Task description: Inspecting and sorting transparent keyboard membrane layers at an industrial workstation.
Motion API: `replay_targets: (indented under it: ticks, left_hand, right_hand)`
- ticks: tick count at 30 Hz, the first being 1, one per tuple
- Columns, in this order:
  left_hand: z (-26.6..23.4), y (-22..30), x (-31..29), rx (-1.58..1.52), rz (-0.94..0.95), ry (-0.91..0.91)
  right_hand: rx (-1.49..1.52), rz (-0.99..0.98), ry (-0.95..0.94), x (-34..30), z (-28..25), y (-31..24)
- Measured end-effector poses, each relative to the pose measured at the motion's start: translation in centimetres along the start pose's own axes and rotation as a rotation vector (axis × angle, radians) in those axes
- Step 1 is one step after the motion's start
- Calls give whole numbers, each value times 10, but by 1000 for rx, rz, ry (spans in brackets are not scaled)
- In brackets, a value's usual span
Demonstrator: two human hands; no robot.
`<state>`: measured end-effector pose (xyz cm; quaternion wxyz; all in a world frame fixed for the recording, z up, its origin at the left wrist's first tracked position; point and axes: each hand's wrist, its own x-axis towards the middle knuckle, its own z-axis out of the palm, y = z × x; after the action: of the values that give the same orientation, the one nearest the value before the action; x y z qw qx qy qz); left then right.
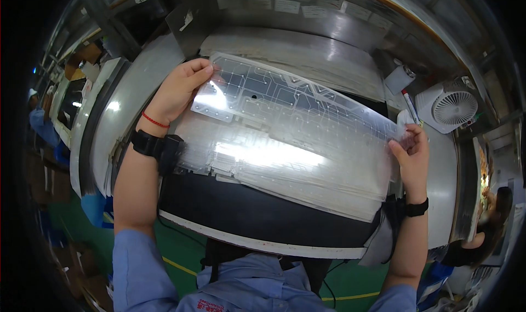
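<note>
Between my hands a clear plastic sheet (296,101) printed with fine circuit-like lines and dots is held up at a tilt, its left end farther away than its right. My left hand (183,87) pinches its upper left corner between thumb and fingers. At the right end, my right hand (411,153) grips the corner with the thumb on the near side. Under the sheet lies a stack of similar clear sheets (307,180), shining with reflected light, on a black work surface (219,202).
Behind the stack lies another pile of pale sheets (296,49) against a metal back panel. A white fan (452,106), a marker (408,105) and a metal canister (400,79) stand at the right. More stacked sheets (98,125) are on the left. Another person (482,238) is at far right.
</note>
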<state>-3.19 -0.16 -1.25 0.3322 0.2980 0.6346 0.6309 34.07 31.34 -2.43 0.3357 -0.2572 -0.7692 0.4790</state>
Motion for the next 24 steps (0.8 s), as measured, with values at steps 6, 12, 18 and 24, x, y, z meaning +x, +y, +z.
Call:
replay_targets:
  ticks: [6,12,18,24]
  left_hand:
    - [-10,0,-1,-68,100,37]
    - [-1,4,-2,-141,137,94]
    - [-2,4,-3,-135,144,99]
    - [1,6,-4,-110,116,149]
  right_hand:
    - [256,173,20,5,-11,6]
    - [320,168,51,6,-14,15]
    - [332,134,75,6,-11,12]
    - [260,109,116,5,-9,9]
